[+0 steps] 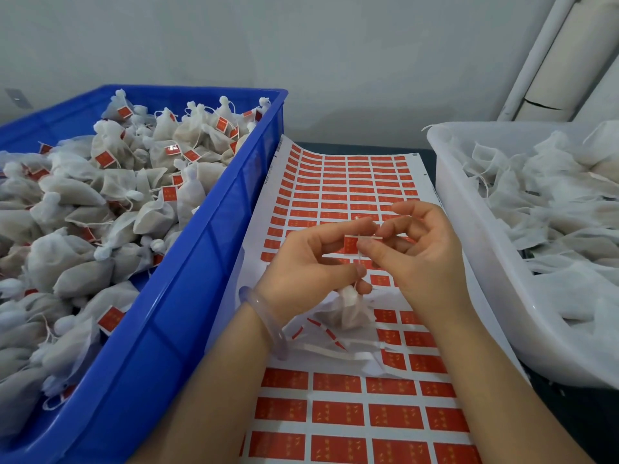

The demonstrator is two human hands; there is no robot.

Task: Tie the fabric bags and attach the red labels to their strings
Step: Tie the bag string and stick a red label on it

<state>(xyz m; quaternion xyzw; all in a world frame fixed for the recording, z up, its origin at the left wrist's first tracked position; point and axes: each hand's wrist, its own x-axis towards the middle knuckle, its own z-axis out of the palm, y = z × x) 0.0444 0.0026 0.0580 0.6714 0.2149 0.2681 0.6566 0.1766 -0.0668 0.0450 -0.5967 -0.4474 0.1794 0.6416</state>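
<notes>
left hand: the left hand [311, 259] is raised over the middle of the desk, palm turned inward and fingers curled; its thumb pinches the string [359, 262] against the lower fingers just above the bag, and its forefinger reaches to the label's upper edge
right hand: the right hand [422, 256] faces it, fingers bent; the thumb tip presses on the red label [350, 245] and pinches it against the fingers behind
wrist: a pale, translucent bangle [264, 321] sits round the left wrist
red label: held between the two hands, against the thin white string, which runs upright across it
fabric bag: the fabric bag [348, 311] hangs below the hands at the string's lower end, a small gathered pouch of gauzy white cloth touching the sheet
sheet: a label sheet [351, 182] of glossy white backing lies on the desk between the two bins, printed with rows of small red rectangles; its far edge curls up
strips: crumpled white strips [335, 353] of peeled paper lie on the sheet near the left wrist
blue crate: the blue crate [201, 262], hard smooth plastic, stands at the left, heaped with tied, labelled bags
white tub: the white tub [485, 262], milky plastic, stands at the right, holding loose, untied bags
room: a plain pale wall behind; white pipes [552, 55] lean in the right corner
</notes>
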